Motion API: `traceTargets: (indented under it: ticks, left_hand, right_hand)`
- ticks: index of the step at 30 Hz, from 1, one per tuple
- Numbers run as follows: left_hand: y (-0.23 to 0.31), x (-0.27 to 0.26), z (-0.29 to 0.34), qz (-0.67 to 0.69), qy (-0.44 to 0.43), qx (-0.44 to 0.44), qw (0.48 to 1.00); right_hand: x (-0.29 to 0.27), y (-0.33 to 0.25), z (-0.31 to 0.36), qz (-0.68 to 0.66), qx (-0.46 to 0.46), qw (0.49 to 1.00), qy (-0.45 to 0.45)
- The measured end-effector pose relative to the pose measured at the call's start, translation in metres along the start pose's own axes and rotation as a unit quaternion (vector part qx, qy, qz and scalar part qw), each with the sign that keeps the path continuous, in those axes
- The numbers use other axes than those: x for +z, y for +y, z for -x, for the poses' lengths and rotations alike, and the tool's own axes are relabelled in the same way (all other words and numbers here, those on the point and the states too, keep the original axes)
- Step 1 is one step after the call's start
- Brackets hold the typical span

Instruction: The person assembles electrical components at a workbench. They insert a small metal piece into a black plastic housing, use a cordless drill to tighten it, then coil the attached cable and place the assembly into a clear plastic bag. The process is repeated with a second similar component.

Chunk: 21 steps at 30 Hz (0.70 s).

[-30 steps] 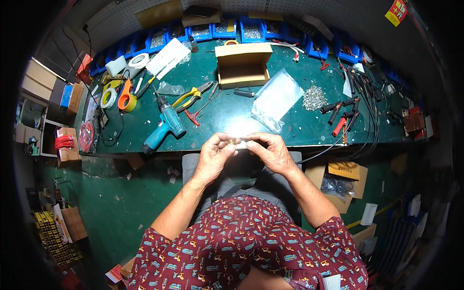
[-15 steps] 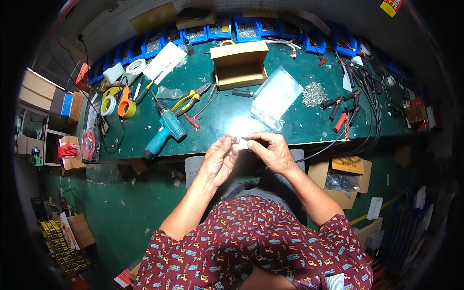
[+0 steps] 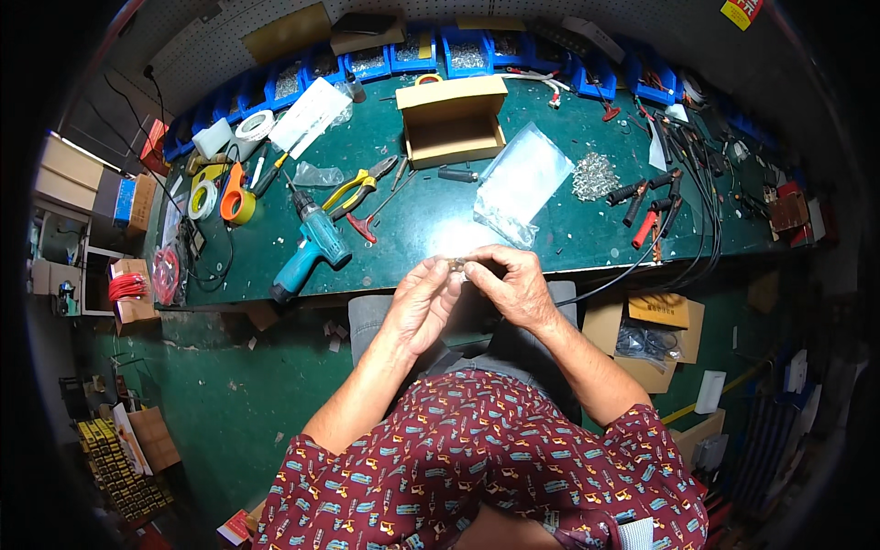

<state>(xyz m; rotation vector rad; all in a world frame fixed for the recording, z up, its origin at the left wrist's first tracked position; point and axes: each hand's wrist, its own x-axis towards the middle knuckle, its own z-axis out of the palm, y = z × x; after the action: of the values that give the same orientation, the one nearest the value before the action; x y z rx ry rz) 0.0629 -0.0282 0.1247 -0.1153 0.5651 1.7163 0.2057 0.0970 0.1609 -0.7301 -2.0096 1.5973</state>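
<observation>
Close together over the bench's near edge, both my hands work on one small part. My left hand (image 3: 422, 304) pinches a tiny brass-coloured metal piece (image 3: 456, 264) between thumb and fingertips. From the other side my right hand (image 3: 515, 286) is closed, thumb and forefinger meeting at that piece. A black cable (image 3: 605, 286) comes in from the right and passes under my right hand, which seems to grip its end; the fingers hide the tip. Beyond my hands lie a clear plastic bag (image 3: 522, 179) and a short black sleeve-like piece (image 3: 457, 174).
Left on the green bench (image 3: 403, 252) lie a teal cordless drill (image 3: 316, 243), yellow-black pliers (image 3: 362, 186) and a red-handled tool (image 3: 364, 227). An open cardboard box (image 3: 454, 142) stands behind. To the right are a pile of small metal parts (image 3: 596, 177) and several clamps (image 3: 646, 229).
My right fingertips have moved slightly left, closing the gap to the left ones at the brass-coloured piece. The things on the bench lie as before.
</observation>
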Motion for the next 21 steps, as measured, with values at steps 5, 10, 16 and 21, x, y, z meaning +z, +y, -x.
traceTargets:
  ticks: [5,10,16,21]
  left_hand:
    - [-0.0009,0.0026,0.0003,-0.008,-0.006,-0.003,1.000]
    - [-0.0019,0.0037,0.0016,-0.013,0.001,-0.006,1.000]
    - [-0.0027,0.0060,0.0022,-0.015,-0.003,-0.007,1.000]
    - [-0.0029,0.0068,0.0028,-0.028,0.000,-0.003,1.000]
  right_hand:
    - [0.0000,-0.0033,-0.0015,0.007,-0.022,1.000,0.011]
    - [0.0004,-0.0023,-0.0016,0.043,-0.044,0.998,0.031]
    - [0.0014,-0.0029,-0.0018,0.068,-0.081,0.993,0.047]
    - [0.0007,-0.0014,-0.0017,0.070,-0.085,0.993,0.041]
